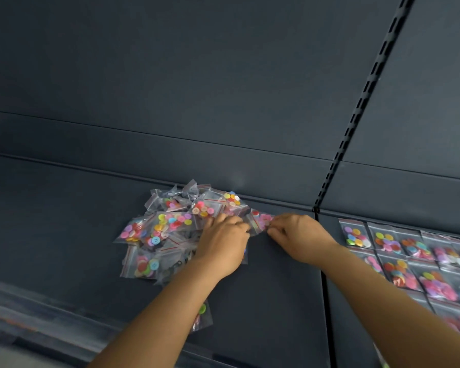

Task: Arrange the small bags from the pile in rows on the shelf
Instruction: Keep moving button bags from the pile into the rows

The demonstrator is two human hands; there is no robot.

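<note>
Hands meet at pile (170, 229): right hand (300, 236) pinches bag (260, 220), left hand (225, 241) rests.

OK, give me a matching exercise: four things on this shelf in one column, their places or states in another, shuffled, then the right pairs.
Things:
1. pile of small bags
2. rows of bags
3. left hand
4. right hand

Places or states:
A. laid flat side by side, right of the slotted upright
B. pinching one bag at the pile's right edge
C. heaped loosely, left of the upright
D. resting on the pile, fingers curled into the bags

Pairs: 1-C, 2-A, 3-D, 4-B
</note>
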